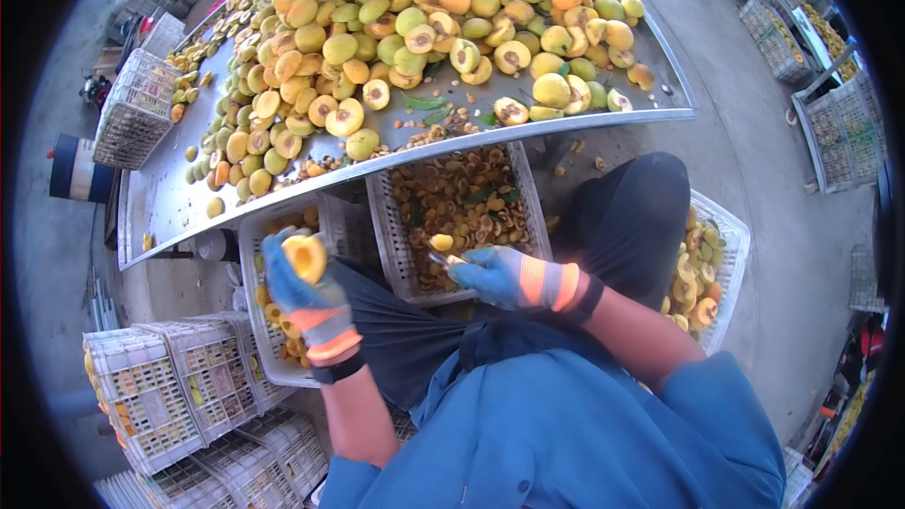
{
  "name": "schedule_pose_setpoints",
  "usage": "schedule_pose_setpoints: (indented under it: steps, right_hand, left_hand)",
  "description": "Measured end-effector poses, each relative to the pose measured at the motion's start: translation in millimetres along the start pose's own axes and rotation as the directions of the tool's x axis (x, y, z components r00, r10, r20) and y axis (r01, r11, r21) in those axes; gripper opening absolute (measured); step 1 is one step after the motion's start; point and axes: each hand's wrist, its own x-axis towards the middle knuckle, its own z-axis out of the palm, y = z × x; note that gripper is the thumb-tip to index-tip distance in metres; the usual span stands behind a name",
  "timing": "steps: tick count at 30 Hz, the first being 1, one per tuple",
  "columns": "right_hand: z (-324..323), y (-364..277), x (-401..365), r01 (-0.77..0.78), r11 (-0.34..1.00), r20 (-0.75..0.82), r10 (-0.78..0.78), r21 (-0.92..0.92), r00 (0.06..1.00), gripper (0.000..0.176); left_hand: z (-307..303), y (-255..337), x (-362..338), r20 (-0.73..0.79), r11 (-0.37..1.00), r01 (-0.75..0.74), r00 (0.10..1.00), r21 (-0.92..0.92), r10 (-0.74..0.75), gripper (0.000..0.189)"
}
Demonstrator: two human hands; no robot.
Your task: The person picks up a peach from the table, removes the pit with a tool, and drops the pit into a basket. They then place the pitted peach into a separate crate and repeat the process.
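Note:
My left hand [306,290], in a blue and orange glove, is closed around a halved yellow peach [305,258], its hollowed cut face turned up. It is above a white crate [283,375] of peach halves by my left leg. My right hand [495,277], gloved alike, grips a small metal pitting tool [441,258]; the fingers hide its handle. A yellow bit of fruit [441,242] shows right by the tool's tip. Below that, between my knees, a white crate [385,226] holds pits and fruit scraps.
A metal table [160,203] with a raised rim carries a large heap of whole and halved peaches [330,47]. Another crate of peach halves [740,245] is beside my right leg. Stacked crates [170,396] stand at lower left, and a basket [137,108] rests at the table's left edge.

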Motion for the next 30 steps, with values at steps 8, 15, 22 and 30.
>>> schedule_pose_setpoints:
  steps: [8, 15, 22, 30]
  right_hand:
    - [7, -18, -15, -0.042, 0.881, -0.136, -0.026, -0.471, 0.990, 0.047]
    - [-11, -26, -22, -0.080, 0.960, -0.209, 0.023, -0.270, 0.978, 0.045]
    - [-18, -31, -12, 0.267, 0.922, -0.306, -0.349, -0.281, 0.886, 0.017]
    - [-17, -101, 24, 0.530, 0.790, -0.444, -0.613, -0.309, 0.654, 0.021]
  left_hand:
    - [-16, -109, 96, 0.135, 0.967, -0.005, 0.990, 0.254, -0.031, 0.042]
    - [183, -112, 163, 0.336, 0.860, 0.143, 0.879, 0.491, -0.338, 0.081]
    - [188, -84, 145, 0.417, 0.756, 0.539, 0.824, -0.371, -0.382, 0.043]
    - [121, -5, 42, 0.644, -0.061, 0.670, 0.679, -0.740, -0.351, 0.029]
